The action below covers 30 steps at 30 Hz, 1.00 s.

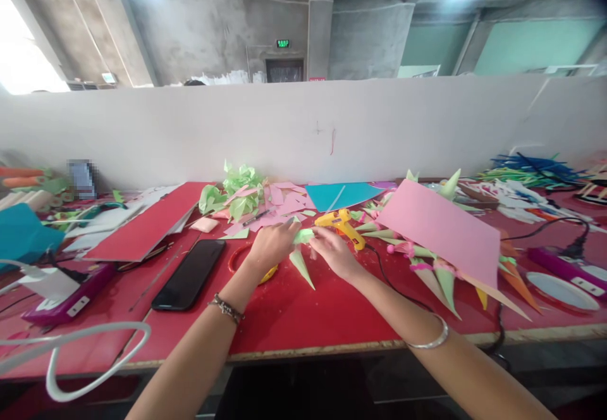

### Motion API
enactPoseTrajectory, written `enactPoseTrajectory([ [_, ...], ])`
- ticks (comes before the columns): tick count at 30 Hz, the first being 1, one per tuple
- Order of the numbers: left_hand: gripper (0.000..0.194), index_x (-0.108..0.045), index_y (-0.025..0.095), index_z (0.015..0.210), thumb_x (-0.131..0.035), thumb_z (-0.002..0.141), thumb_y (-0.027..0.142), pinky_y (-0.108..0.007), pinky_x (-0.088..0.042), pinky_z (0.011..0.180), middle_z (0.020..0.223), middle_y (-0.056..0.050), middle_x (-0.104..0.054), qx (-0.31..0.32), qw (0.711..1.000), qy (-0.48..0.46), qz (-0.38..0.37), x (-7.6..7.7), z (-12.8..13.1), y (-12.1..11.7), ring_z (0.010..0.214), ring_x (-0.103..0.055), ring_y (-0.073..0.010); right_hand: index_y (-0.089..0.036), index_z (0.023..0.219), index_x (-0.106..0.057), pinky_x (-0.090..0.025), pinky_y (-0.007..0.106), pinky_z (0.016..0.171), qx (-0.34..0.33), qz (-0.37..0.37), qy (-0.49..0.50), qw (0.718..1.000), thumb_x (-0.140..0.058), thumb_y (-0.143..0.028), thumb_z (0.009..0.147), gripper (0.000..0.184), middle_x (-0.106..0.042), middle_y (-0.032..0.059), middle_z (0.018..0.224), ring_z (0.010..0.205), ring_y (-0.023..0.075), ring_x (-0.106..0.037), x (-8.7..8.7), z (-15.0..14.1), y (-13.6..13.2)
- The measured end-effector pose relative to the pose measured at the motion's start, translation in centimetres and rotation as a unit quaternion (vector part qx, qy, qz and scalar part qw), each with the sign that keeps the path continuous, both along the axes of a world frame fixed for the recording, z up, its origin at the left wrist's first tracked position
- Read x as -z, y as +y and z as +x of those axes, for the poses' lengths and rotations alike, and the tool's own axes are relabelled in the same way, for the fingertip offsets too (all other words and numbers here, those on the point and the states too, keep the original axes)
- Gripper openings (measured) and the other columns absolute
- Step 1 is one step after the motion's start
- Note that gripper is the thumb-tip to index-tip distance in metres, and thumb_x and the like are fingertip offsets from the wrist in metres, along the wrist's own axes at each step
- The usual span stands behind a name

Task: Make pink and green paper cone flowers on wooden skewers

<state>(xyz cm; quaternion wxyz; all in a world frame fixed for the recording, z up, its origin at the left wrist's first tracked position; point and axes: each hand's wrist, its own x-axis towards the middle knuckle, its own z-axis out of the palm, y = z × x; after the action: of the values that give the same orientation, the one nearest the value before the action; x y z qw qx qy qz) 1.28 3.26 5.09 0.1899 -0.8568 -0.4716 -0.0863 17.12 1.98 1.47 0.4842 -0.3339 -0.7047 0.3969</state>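
Between both hands is a small piece of light green paper (303, 236), held above the red table. My left hand (275, 245) pinches its left end, with the fingers closed. At its right end, the fingertips of my right hand (336, 252) are closed on the same piece. A pale green paper cone (302, 269) points down and toward me just below my hands; whether it joins the held piece I cannot tell. Close beyond my right hand lies a yellow hot glue gun (340, 222). Partly behind my left wrist is a red and yellow ring, perhaps a tape roll (236, 259).
A black phone (190, 274) lies left of my left arm. Pink card (443, 230) covers several paper cones at right. Crumpled green paper (241, 189) and pink scraps lie at the back. Purple power strips (71, 300) with cables sit at both sides. A white partition (284, 129) stands behind.
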Motion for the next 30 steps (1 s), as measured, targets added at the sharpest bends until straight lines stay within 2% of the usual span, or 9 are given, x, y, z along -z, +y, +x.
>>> enactPoseTrajectory([
  [3,0.033,-0.049,0.02,0.106,-0.052,0.077,0.037,-0.025,-0.044,0.062,0.086,-0.006,-0.063,-0.001,1.0,-0.006,-0.002,0.1,0.0,-0.1,0.081,-0.06,-0.021,-0.022,0.115,-0.042,-0.046,0.029,0.067,0.059,0.134,-0.106,0.984,-0.043,-0.027,0.081,0.034,-0.058,0.0044,0.09,0.074,0.015,-0.056,-0.3,0.1,-0.2],
  [7,0.028,-0.057,0.017,0.096,-0.048,0.078,0.038,-0.028,-0.044,0.064,0.086,-0.009,-0.064,0.002,0.999,-0.009,-0.033,0.4,0.0,-0.1,0.079,-0.061,-0.0226,-0.02,0.113,-0.047,-0.046,0.031,0.072,0.108,0.306,-0.296,0.898,-0.036,-0.02,0.085,0.029,-0.056,0.0091,0.101,0.091,0.0197,-0.055,-0.2,0.2,0.2],
  [11,0.024,-0.059,0.02,0.094,-0.046,0.078,0.032,-0.029,-0.044,0.065,0.087,-0.007,-0.065,0.002,0.993,-0.064,-0.101,0.2,-0.1,-0.1,0.079,-0.061,-0.0219,-0.016,0.098,-0.055,-0.046,0.03,0.065,0.155,0.364,-0.384,0.834,-0.035,-0.019,0.087,0.023,-0.058,0.0106,0.088,0.08,0.0201,-0.057,0.0,0.4,0.4],
  [13,0.022,-0.06,0.02,0.092,-0.046,0.077,0.027,-0.027,-0.044,0.069,0.087,-0.004,-0.065,0.047,0.98,-0.12,-0.155,-0.2,-0.3,0.0,0.081,-0.06,-0.019,-0.016,0.094,-0.056,-0.044,0.029,0.063,0.171,0.376,-0.393,0.822,-0.035,-0.017,0.087,0.022,-0.058,0.0104,0.084,0.076,0.0195,-0.058,-0.1,0.4,0.3],
  [16,0.024,-0.059,0.018,0.095,-0.044,0.079,0.026,-0.023,-0.043,0.074,0.089,-0.002,-0.064,0.161,0.935,-0.216,-0.23,-0.7,-0.5,-0.1,0.083,-0.058,-0.0145,-0.016,0.096,-0.055,-0.042,0.028,0.059,0.198,0.401,-0.402,0.799,-0.035,-0.018,0.087,0.022,-0.06,0.01,0.081,0.071,0.0186,-0.057,-0.3,0.4,-0.1],
  [19,0.027,-0.06,0.015,0.092,-0.039,0.082,0.029,-0.023,-0.042,0.074,0.088,-0.003,-0.064,0.188,0.912,-0.264,-0.251,-1.0,-0.5,-0.2,0.08,-0.057,-0.0142,-0.015,0.092,-0.054,-0.038,0.028,0.055,0.208,0.432,-0.417,0.772,-0.035,-0.022,0.087,0.021,-0.06,0.0085,0.073,0.066,0.0179,-0.057,-0.6,0.3,-0.4],
  [24,0.025,-0.06,0.014,0.08,-0.041,0.081,0.031,-0.026,-0.042,0.071,0.079,-0.004,-0.062,0.196,0.918,-0.259,-0.228,-0.9,-0.7,-1.0,0.075,-0.054,-0.015,-0.015,0.083,-0.053,-0.033,0.027,0.053,0.189,0.463,-0.418,0.758,-0.036,-0.024,0.087,0.02,-0.058,0.0059,0.065,0.064,0.0168,-0.055,-0.6,0.2,-0.6],
  [27,0.035,-0.055,0.014,0.069,-0.035,0.083,0.039,-0.026,-0.043,0.061,0.067,-0.002,-0.057,0.194,0.883,-0.329,-0.273,-1.3,-2.5,-1.7,0.063,-0.052,-0.013,-0.018,0.077,-0.053,-0.032,0.026,0.053,0.17,0.456,-0.416,0.768,-0.035,-0.022,0.086,0.021,-0.058,0.0034,0.062,0.06,0.0142,-0.053,-0.4,0.4,-0.5],
  [30,0.053,-0.053,0.014,0.071,-0.013,0.087,0.045,-0.026,-0.042,0.051,0.066,-0.005,-0.055,0.14,0.843,-0.444,-0.268,-2.2,-4.9,-2.3,0.052,-0.048,-0.0112,-0.018,0.07,-0.053,-0.033,0.025,0.053,0.154,0.436,-0.381,0.801,-0.035,-0.02,0.085,0.024,-0.056,0.002,0.058,0.056,0.0131,-0.052,-0.2,0.9,-0.1],
])
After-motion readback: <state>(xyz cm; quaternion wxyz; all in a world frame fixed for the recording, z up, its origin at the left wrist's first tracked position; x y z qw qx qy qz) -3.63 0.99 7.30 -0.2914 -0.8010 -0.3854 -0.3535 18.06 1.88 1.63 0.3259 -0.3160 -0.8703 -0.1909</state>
